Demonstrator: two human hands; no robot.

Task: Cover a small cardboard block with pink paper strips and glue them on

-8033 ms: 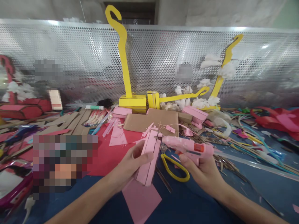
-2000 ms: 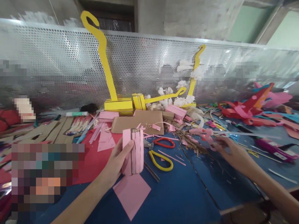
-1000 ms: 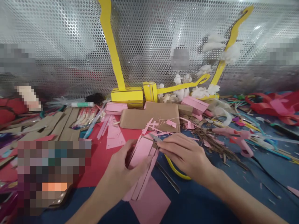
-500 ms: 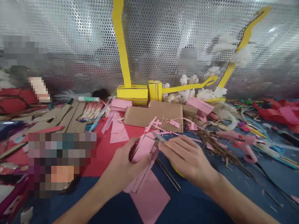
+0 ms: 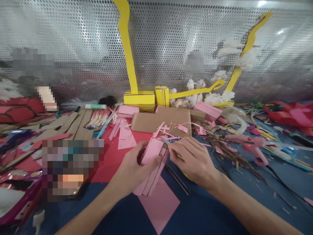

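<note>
My left hand [image 5: 137, 166] is closed around a small pink paper-covered cardboard box [image 5: 156, 148], thumb on its near side and fingers mostly hidden behind. The box tilts, with brown cardboard edges showing at its seams. My right hand [image 5: 193, 158] is closed on a craft knife [image 5: 165, 141]; only its thin grey blade shows clearly, at the box's upper right end. Its handle is mostly covered by the fingers. Something yellow peeks out beneath that hand. A pink sheet [image 5: 160, 209] lies below the box, and a dark thin stick [image 5: 178, 179] rests beside it.
A brown cardboard piece [image 5: 168, 120] with pink scraps lies ahead. Yellow paper-covered boxes [image 5: 139, 98] stand by the perforated metal wall [image 5: 156, 42]. On the right are a pink glue gun [image 5: 256, 147] with a black cord and a twig pile [image 5: 222, 148]. Red paper [image 5: 107, 163] lies left.
My right fingers have shifted slightly along the box's end with the blade. The box has tipped a little more upright in my left hand. The view has moved slightly.
</note>
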